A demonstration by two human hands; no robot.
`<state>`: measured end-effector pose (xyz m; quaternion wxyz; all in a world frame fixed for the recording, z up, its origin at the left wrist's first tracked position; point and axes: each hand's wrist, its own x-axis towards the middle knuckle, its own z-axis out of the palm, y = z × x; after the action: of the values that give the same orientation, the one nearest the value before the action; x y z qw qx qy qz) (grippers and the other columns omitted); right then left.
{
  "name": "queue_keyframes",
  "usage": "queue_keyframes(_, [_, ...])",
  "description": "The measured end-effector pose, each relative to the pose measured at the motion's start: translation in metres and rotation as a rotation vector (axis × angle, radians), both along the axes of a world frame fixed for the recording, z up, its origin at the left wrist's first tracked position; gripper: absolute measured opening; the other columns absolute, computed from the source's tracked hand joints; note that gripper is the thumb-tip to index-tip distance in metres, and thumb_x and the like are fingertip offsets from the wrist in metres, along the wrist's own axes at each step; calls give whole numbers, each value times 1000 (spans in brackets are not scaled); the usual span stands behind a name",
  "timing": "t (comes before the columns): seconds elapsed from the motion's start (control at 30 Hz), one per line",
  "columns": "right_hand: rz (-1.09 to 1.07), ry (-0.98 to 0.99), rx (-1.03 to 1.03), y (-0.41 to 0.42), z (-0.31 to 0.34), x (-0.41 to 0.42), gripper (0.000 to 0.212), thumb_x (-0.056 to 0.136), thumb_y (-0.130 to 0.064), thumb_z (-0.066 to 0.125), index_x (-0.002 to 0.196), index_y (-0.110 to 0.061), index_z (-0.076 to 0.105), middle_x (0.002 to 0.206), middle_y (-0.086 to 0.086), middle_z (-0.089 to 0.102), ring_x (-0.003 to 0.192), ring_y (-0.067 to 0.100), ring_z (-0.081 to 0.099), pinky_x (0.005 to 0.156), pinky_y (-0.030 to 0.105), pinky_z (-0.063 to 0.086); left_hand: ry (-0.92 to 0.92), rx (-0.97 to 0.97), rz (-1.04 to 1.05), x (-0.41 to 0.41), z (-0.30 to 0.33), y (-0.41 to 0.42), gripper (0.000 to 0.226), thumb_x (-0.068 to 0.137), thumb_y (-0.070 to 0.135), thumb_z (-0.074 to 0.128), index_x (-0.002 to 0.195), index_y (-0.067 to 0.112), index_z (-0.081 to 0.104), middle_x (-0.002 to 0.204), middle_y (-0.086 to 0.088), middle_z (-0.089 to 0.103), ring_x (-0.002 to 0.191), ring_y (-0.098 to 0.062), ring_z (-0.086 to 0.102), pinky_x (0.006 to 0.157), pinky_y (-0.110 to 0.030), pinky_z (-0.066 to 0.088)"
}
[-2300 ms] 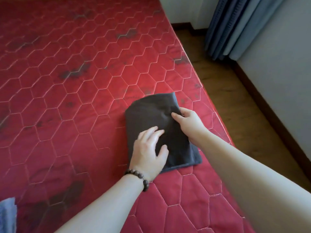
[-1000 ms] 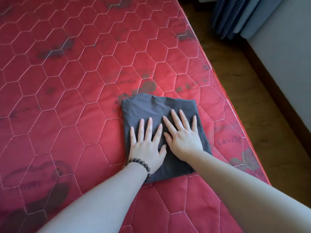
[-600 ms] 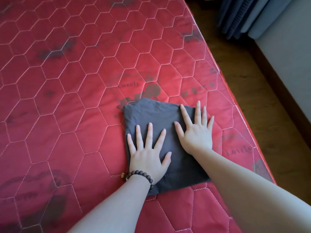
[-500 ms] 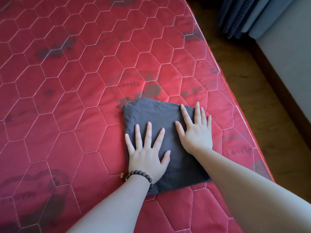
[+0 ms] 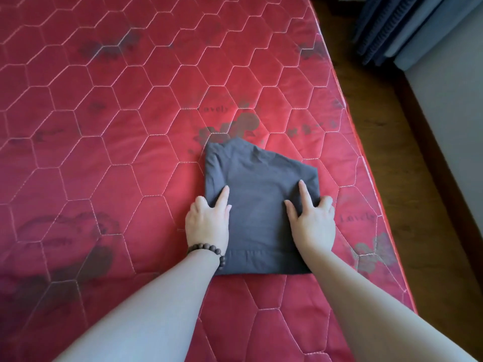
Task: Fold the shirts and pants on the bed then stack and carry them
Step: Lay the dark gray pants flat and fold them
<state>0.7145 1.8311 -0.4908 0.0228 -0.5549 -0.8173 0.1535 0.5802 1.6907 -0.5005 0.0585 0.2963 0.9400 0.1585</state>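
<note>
Both hands, left (image 5: 207, 223) and right (image 5: 312, 222), at side edges of folded garment (image 5: 257, 212) near bed (image 5: 104, 126) edge, fingers seemingly tucked under: slide deeper, lift level to keep folds.

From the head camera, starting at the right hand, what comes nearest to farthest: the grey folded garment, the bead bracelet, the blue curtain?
Measured from the right hand:
1. Grey folded garment, directly under its fingers, touching.
2. Bead bracelet, on the left wrist across the garment.
3. Blue curtain, far off at the upper right, beyond the bed's edge.
</note>
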Motion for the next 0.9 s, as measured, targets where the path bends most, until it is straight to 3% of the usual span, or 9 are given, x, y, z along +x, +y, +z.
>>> queue_keyframes(0.07, [18, -31, -9, -12, 2, 4, 58, 94, -54, 46, 148, -42, 28, 117, 12, 39, 104, 32, 46, 78, 39, 47, -2, -117, -22, 4, 3, -13, 44, 94, 38, 55, 137, 40, 46, 80, -8, 42, 69, -31, 57, 56, -35, 35])
queue_keyframes(0.17, [62, -77, 9, -39, 0, 15, 58, 95, -54, 42, 148, -42, 24, 115, 12, 38, 98, 32, 47, 67, 33, 39, 26, -197, -33, 17, 5, -42, 44, 95, 43, 49, 139, 45, 41, 79, -7, 49, 64, -27, 59, 52, -31, 30])
queue_keyframes(0.43, [136, -144, -37, -151, 2, 45, 58, 95, -52, 43, 149, -39, 26, 108, 14, 41, 94, 31, 47, 61, 34, 39, 33, -259, 3, 59, 17, -161, 50, 72, 37, 81, 119, 38, 65, 58, -6, 47, 36, -22, 47, 38, -23, 27])
queue_keyframes(0.63, [168, -164, -129, -228, 10, 62, 59, 95, -51, 43, 149, -39, 23, 110, 14, 40, 96, 32, 46, 70, 39, 46, -10, -223, 38, 82, 27, -244, 54, 66, 34, 86, 117, 36, 67, 55, -7, 45, 32, -24, 44, 35, -21, 29])
queue_keyframes(0.7, [178, -145, -151, -247, 12, 64, 59, 95, -50, 44, 149, -40, 23, 111, 14, 40, 99, 31, 45, 73, 40, 47, -23, -270, 59, 86, 31, -269, 54, 72, 38, 80, 122, 42, 62, 58, -6, 48, 36, -23, 48, 36, -23, 31])
queue_keyframes(0.83, [202, -159, -114, -279, 16, 62, 57, 96, -45, 46, 149, -37, 27, 113, 18, 43, 101, 36, 45, 86, 45, 41, -193, -387, 41, 82, 33, -310, 52, 97, 47, 39, 143, 55, 16, 81, -2, 42, 70, -23, 60, 54, -31, 34])
queue_keyframes(0.9, [159, -207, -84, -284, 19, 56, 56, 97, -43, 44, 149, -38, 25, 125, 21, 42, 112, 37, 41, 97, 48, 33, -236, -355, 18, 77, 37, -324, 53, 98, 48, 36, 145, 52, 13, 91, -3, 46, 82, -24, 58, 61, -33, 38])
